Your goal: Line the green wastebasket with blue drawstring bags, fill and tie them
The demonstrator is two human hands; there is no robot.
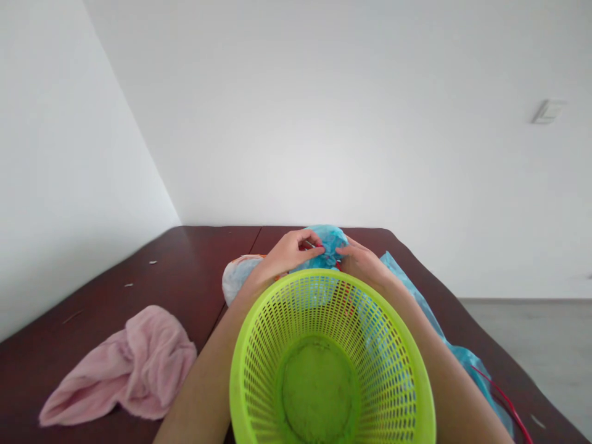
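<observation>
Beyond the green plastic basket (319, 394), a crumpled blue plastic bag (330, 237) is between my two hands. My left hand (292, 250) is closed, thumb and forefinger pinching the bag's near side by a small bit of red. My right hand (361, 262) curls round the bag's right side, its thumb pressing in; some of its fingers are hidden behind the plastic. The basket stands between my forearms, its open mouth toward me and nothing inside. Through its slotted wall, blue and red show faintly.
A pink cloth (134, 367) lies bunched on the dark red table (194, 256) at left. Behind my left forearm is a white and orange package (237, 277). More blue plastic (467, 357) with a red cord (506, 404) spreads along the right side. White walls stand behind and at left.
</observation>
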